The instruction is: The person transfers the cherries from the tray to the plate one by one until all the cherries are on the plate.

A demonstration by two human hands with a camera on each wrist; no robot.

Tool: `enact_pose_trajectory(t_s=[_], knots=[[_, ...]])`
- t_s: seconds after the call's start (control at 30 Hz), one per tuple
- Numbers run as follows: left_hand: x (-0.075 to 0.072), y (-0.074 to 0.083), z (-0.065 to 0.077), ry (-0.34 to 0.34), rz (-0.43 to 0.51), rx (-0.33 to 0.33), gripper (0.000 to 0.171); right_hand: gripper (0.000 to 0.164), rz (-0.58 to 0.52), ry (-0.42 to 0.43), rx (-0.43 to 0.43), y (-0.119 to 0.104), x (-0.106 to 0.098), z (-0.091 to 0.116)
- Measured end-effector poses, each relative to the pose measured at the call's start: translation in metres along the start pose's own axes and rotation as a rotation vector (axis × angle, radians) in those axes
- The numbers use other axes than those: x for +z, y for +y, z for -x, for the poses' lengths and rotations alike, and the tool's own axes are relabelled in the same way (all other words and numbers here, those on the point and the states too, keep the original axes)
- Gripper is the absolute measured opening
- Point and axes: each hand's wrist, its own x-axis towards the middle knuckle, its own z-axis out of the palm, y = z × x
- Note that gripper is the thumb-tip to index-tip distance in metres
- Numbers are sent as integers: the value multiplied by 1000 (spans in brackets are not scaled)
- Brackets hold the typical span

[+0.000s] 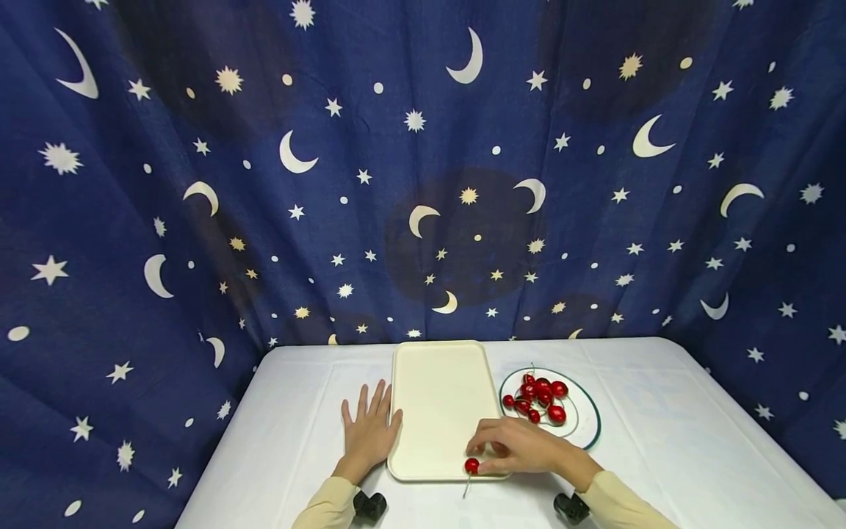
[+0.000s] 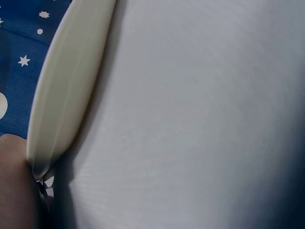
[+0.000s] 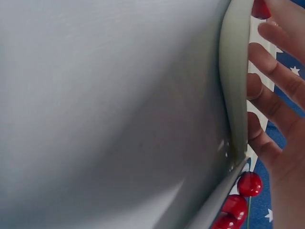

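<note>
At the near right corner of a cream tray (image 1: 443, 411), my right hand (image 1: 522, 444) pinches a red cherry (image 1: 471, 466) at the tips of thumb and finger. The cherry's stem points toward me past the tray's front rim. In the right wrist view, part of that cherry (image 3: 260, 8) shows by the thumb, and the other fingers (image 3: 271, 102) are bent over the tray's edge. My left hand (image 1: 370, 433) lies flat with fingers spread, its thumb at the tray's left rim. Only a bit of the left hand (image 2: 16, 183) shows in its wrist view.
A white plate with a green rim (image 1: 598, 422) stands right of the tray, holding several cherries (image 1: 543, 389) with stems. My right forearm passes close to its near edge. A white cloth (image 1: 667, 441) covers the table; a blue curtain (image 1: 370, 220) with moons and stars hangs behind.
</note>
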Motion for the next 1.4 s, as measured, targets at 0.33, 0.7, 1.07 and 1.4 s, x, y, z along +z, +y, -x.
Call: enact_pose_trajectory(t_s=[0.33, 0.7, 1.07, 1.4], knots=[[13, -8, -3, 70, -7, 27, 61, 14, -9, 21, -1, 1, 0, 0], [2, 0, -1, 12, 11, 0, 61, 15, 110, 188, 101, 6, -3, 4], [7, -2, -1, 50, 14, 16, 60, 19, 289, 497, 294, 23, -3, 10], [11, -5, -1, 62, 10, 20, 61, 23, 415, 616, 432, 35, -3, 21]])
